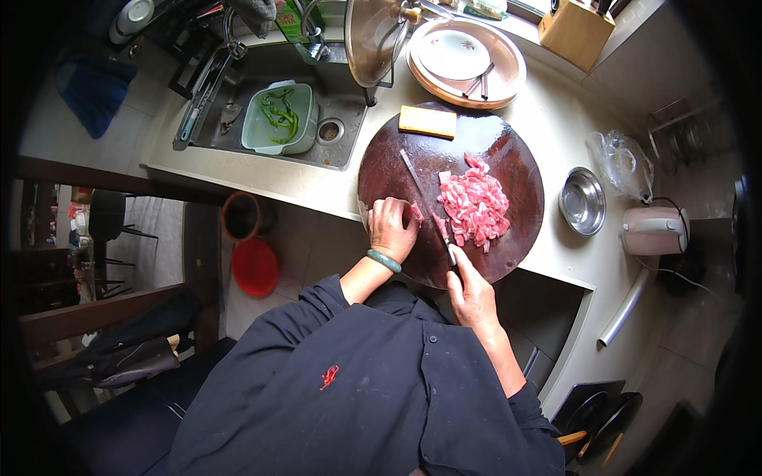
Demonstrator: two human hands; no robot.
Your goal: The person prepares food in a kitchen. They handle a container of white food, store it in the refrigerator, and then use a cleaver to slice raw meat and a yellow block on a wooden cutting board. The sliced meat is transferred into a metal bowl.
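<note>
On a round dark wooden cutting board (387, 160) lies a heap of sliced raw meat (476, 205). My right hand (475, 291) grips a kitchen knife (419, 184) by its handle, the blade pointing away from me and its edge turned down at the board. Left of the blade, my left hand (390, 229) holds a small piece of raw meat (417, 213) with curled fingers. A thin strip of meat (441, 227) lies against the blade's right side. At the board's far edge rests a yellow rectangular block or box (427, 122), its kind unclear.
In the sink (238, 77) at left, a pale green basin (253, 128) holds green peppers (283, 119). Behind the board sit a basket (512, 71) with a plate (453, 55) and a glass lid (375, 41). A steel bowl (582, 202) and an electric kettle (652, 231) stand at right.
</note>
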